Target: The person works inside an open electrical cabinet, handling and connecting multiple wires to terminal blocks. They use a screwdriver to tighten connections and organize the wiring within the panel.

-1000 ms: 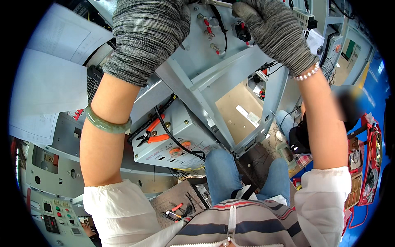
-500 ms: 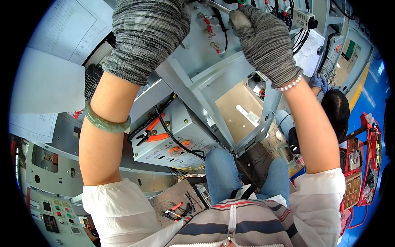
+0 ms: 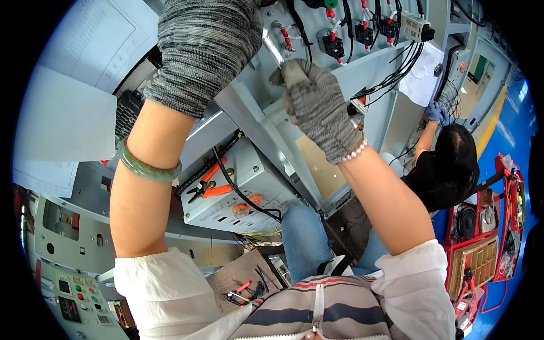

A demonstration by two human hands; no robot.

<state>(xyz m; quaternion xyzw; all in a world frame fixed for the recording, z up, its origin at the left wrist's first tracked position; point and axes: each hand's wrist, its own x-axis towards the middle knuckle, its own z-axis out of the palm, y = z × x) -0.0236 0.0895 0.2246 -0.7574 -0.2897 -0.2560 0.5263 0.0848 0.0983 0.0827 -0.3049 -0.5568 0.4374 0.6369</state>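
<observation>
My left hand [image 3: 207,51], in a grey knitted glove, reaches up to the top edge of the picture. Its fingers are hidden there. My gloved right hand [image 3: 320,107] is closed round the end of a slim silver tool that looks like a wrench [image 3: 273,48]. The tool slants up and left toward my left hand, across a grey metal panel [image 3: 258,76]. Beside it, red-sleeved wire ends [image 3: 287,41] sit on bolts. Black wired components [image 3: 331,45] line the panel to the right.
Orange-handled pliers [image 3: 215,191] lie on a grey metal box [image 3: 255,161] below my hands. Papers [image 3: 68,113] and a keyboard [image 3: 129,113] are at left. A co-worker [image 3: 450,164] crouches at right near wires, beside red tool cases [image 3: 453,224]. Cut wires and tools litter a board [image 3: 226,277] below.
My right hand has come down and left, the silver tool swinging to a steeper slant and uncovering the black components. My left hand has hardly moved. The co-worker has leaned further into view.
</observation>
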